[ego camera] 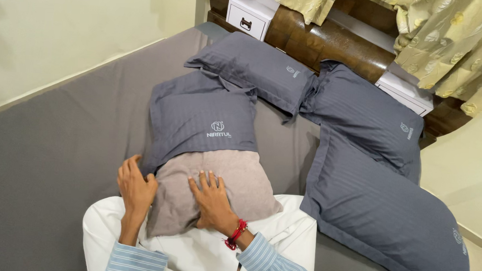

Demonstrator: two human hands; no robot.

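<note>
Pillowcase (pixel 200 119) striped cloth (slight sheen); headboard (pixel 334 44) glossy wood.

Grey pillowcase (pixel 201 117) hides the beige pillow's (pixel 216 192) upper half.

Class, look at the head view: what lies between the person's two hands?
In the head view, the bare taupe end of the pillow lies between the left hand and the right hand; its grey pillowcase covers the far end.
</note>
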